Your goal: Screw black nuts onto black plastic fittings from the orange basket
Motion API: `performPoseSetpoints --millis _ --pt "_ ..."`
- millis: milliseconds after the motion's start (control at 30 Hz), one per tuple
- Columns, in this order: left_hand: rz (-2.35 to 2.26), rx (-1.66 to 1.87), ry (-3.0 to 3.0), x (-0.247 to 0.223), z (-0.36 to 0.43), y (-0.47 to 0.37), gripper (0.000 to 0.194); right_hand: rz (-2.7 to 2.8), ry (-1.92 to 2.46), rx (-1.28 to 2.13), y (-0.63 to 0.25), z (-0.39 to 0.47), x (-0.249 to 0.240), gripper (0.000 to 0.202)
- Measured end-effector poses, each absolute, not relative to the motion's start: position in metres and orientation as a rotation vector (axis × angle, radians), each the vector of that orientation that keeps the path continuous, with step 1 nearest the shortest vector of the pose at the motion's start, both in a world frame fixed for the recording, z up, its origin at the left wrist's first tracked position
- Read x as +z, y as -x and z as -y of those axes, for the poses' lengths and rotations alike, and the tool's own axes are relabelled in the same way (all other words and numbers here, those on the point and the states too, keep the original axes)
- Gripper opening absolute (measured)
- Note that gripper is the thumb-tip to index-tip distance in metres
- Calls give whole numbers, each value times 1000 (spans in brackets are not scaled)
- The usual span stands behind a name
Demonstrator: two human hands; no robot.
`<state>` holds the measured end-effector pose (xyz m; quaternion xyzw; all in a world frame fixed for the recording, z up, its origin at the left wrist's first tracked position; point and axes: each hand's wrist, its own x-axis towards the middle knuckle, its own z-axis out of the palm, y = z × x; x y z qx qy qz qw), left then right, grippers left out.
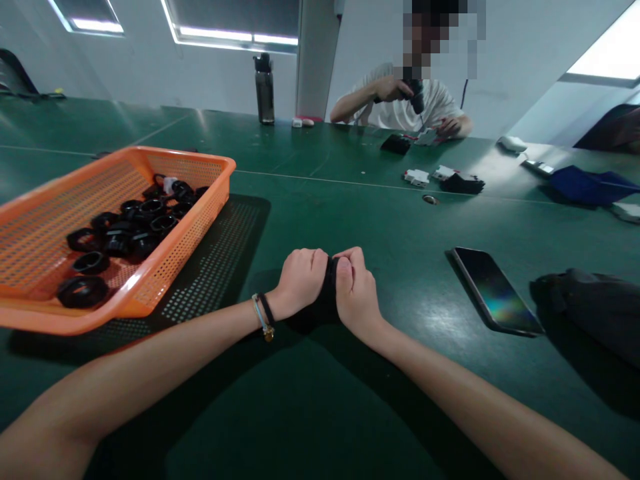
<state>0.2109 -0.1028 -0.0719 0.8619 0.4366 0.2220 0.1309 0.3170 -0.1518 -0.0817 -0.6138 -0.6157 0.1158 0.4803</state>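
Both hands are closed around a black plastic fitting, held just above the green table in the middle of the view. My left hand wraps its left side, knuckles up, with bracelets on the wrist. From the right, my right hand grips it, the thumb lying along the near side. Most of the fitting is hidden by the fingers, so its exact shape does not show. To the left stands an orange perforated basket with several black plastic nuts and ring-shaped fittings in it.
A phone and a dark cloth pouch lie to the right. Across the green table, a person holds a power drill over a small white part. A bottle, white parts and a blue item lie farther back.
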Motion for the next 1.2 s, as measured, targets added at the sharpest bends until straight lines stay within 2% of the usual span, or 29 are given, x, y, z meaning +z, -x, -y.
performPoseSetpoints --millis 400,667,933,1200 --pt "-1189 876 -2503 -69 102 -210 42 1272 1499 577 -314 154 -86 25" --pt "-1150 870 -2464 -69 100 -210 40 1307 1482 615 -315 153 -89 28" --pt "-1106 912 -2148 -70 102 -212 35 1668 1411 60 -332 140 -88 31" --pt "-988 882 -2048 -77 100 -214 32 1967 1071 -443 -350 133 -88 37"
